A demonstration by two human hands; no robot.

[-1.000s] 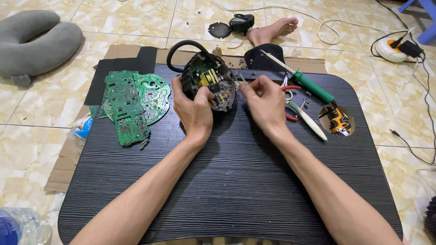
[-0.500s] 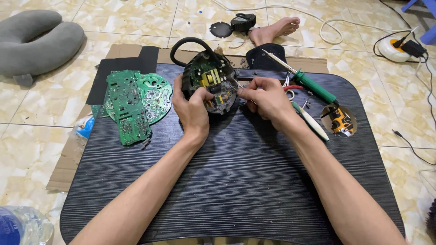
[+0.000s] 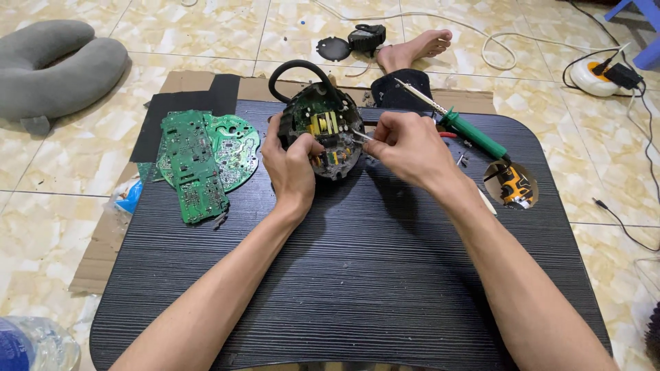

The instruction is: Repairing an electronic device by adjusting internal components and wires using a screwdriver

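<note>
The left hand grips the round black device housing at its left edge, tilting it up at the far middle of the black ribbed table. The right hand is closed on thin metal tweezers, whose tips poke into the exposed circuit parts (yellow component at the centre). Green circuit boards lie to the left, a green-handled soldering iron to the right, a grey neck pillow on the floor

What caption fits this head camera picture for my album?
Left hand steadies a round black gadget with open circuitry while right hand pokes inside with thin metal tweezers.
</note>
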